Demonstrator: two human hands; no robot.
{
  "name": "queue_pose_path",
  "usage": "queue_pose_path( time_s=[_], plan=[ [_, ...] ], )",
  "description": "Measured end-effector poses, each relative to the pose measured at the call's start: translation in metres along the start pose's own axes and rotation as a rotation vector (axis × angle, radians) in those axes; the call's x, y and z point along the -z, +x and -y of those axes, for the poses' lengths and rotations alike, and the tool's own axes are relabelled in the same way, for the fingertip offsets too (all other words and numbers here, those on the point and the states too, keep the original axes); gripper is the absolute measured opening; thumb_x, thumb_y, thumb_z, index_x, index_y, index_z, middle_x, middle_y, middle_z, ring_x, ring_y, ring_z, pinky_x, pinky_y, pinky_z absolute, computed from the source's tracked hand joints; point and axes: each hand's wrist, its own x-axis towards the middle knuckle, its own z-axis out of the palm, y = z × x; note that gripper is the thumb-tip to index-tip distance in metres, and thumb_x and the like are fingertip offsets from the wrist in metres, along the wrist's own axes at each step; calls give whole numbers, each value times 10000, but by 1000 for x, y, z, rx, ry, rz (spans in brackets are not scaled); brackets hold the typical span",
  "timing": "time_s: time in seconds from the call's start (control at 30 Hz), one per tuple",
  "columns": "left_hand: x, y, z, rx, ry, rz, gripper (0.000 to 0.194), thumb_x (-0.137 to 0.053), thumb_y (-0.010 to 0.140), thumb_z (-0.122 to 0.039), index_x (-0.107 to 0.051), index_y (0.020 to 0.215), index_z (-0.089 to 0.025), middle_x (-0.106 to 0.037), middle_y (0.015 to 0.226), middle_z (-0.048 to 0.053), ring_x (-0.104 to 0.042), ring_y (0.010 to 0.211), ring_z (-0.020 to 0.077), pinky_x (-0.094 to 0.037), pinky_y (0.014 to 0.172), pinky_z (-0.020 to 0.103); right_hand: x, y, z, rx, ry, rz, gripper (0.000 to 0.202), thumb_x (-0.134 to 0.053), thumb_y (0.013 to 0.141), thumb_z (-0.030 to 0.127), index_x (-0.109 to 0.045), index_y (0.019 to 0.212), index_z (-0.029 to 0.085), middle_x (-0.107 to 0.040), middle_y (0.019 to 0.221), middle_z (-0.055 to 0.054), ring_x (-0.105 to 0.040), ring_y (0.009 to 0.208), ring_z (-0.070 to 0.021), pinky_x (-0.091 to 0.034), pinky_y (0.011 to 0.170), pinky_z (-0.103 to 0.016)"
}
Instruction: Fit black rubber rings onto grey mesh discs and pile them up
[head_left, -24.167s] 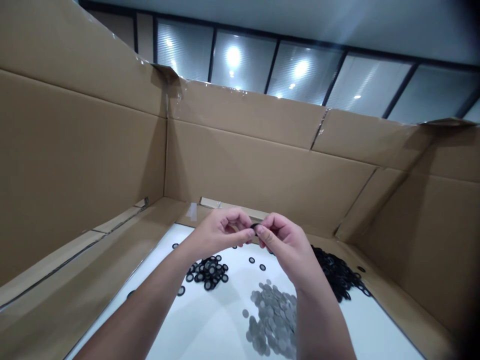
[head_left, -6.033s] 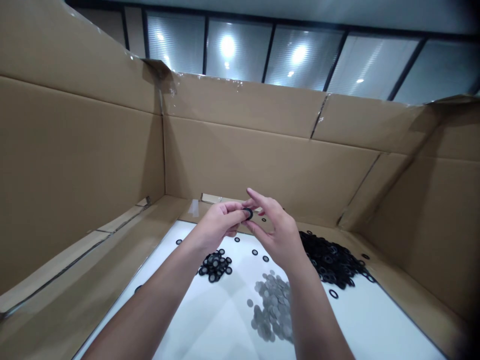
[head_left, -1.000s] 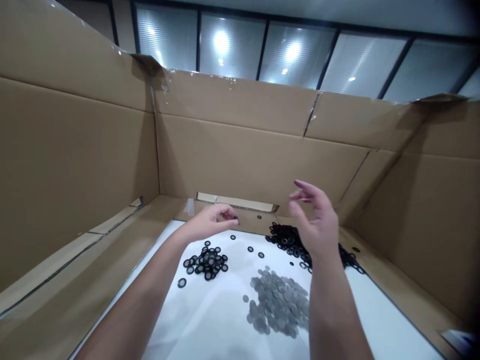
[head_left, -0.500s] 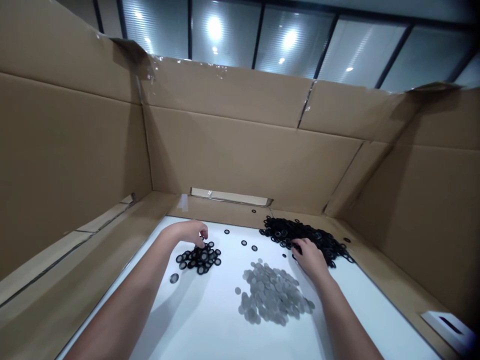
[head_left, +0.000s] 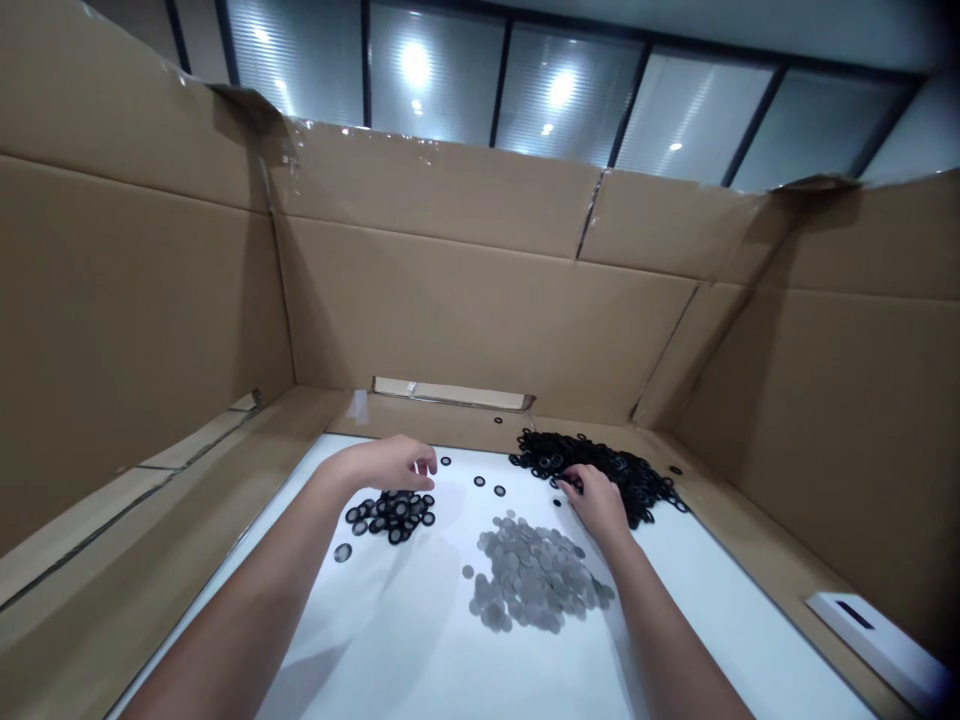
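At the left, a tall cardboard wall (head_left: 135, 330) flanks the white bench (head_left: 375, 640). One black-rimmed disc (head_left: 343, 552) lies by itself near the bench's left edge. Just to its right is the pile of black-rimmed discs (head_left: 397, 518), grey in the middle. Over the far side of this pile hangs the left hand (head_left: 394, 463), its grip partly open, thumb and fingertips apart with nothing visible between them. Farther right, three loose rimmed discs lie spaced out on the bench. Nearer the person, a broad heap of plain grey discs (head_left: 532, 575) spreads out, one stray disc just beside its left edge. Next comes the right hand (head_left: 596, 497), fingers curled at the near edge of the black ring pile (head_left: 630, 475); its grip is bent nearly closed, and whether it has hold of a ring I cannot tell. At far right sits a white box (head_left: 877, 645) with a dark slot.
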Motion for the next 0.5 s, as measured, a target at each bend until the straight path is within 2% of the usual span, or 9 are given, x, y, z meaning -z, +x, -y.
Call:
queue_pose_path(
  time_s=[0.1,0.17,0.23,0.27,0.37,0.43,0.5],
  plan=[
    [-16,8,-24,-165,-32,-64,302,-600,831,-378,-649,1089,-229,-677,1089,74,-623,975,236,-449,758,291,-5,-9,36,48,265,70,288,-585,844,426,-640,984,181,-660,966,-89,-604,867,-235,-465,805,-371],
    [-30,13,-43,-290,-124,-199,409,-622,835,-367,-576,1226,-254,-629,1194,75,-602,1028,225,-452,802,291,-13,-18,63,75,447,135,347,-536,878,492,-626,1002,181,-671,926,-75,-618,831,-215,-490,749,-340],
    [-42,17,-60,-397,-198,-290,531,-650,831,-390,-496,1326,-276,-603,1217,77,-600,1005,215,-460,754,279,-20,-29,86,95,601,194,363,-542,879,522,-618,995,187,-666,887,-57,-613,788,-197,-495,713,-320],
    [-47,19,-66,-438,-210,-331,491,-642,844,-396,-519,1302,-273,-612,1169,76,-601,976,209,-458,731,273,-24,-34,95,99,667,218,364,-557,870,534,-615,968,189,-660,868,-51,-605,759,-188,-494,692,-312],
    [-55,22,-75,-475,-181,-415,222,-595,888,-376,-646,1050,-233,-621,985,53,-595,836,178,-442,681,257,-30,-44,109,86,808,258,361,-542,888,547,-599,924,192,-639,828,-40,-563,662,-158,-473,625,-294],
    [-55,23,-74,-479,-172,-423,184,-591,894,-367,-662,971,-216,-617,944,48,-591,795,166,-441,666,247,-32,-47,112,47,915,285,359,-520,906,549,-596,950,201,-630,828,-34,-551,642,-150,-456,604,-286],
    [-51,23,-70,-479,-172,-428,191,-597,890,-372,-669,971,-214,-624,955,52,-598,800,167,-446,663,243,-31,-48,113,9,1000,316,360,-487,925,553,-596,995,217,-624,825,-24,-564,658,-156,-443,598,-281]
  ],
)
